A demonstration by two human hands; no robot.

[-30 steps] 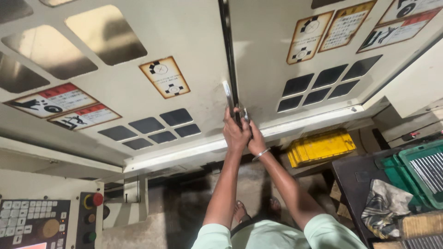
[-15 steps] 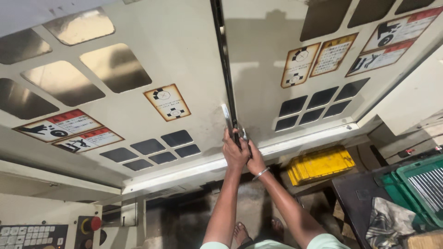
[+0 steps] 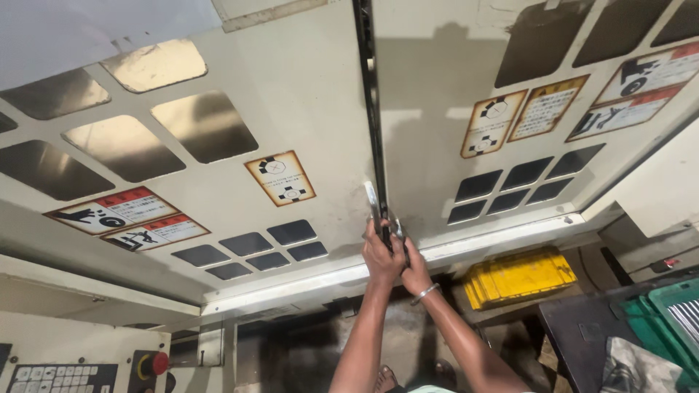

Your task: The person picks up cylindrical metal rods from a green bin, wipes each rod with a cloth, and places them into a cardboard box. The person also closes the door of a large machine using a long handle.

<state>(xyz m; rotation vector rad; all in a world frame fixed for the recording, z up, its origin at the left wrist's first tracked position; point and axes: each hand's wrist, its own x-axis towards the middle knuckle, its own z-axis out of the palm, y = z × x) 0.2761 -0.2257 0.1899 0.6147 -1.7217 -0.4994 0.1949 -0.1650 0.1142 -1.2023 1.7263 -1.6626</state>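
- The left hand (image 3: 380,256) is closed around the metal door handle (image 3: 373,206) on the left sliding door (image 3: 291,109) of the machine enclosure, right at the dark seam where the two doors meet.
- The right hand (image 3: 416,273) sits just beside it, touching the left hand, curled onto the handle (image 3: 399,231) of the right sliding door (image 3: 451,109); how tight this grip is cannot be told.
- A metal bangle (image 3: 424,293) circles the right wrist.
- Both doors carry dark window panes and warning stickers (image 3: 280,177).
- A yellow crate (image 3: 520,275) lies on the floor to the right, near the doors' lower rail.
- A control panel with a red emergency button (image 3: 159,362) stands at the near left.
- A green crate (image 3: 673,320) sits at the near right edge.
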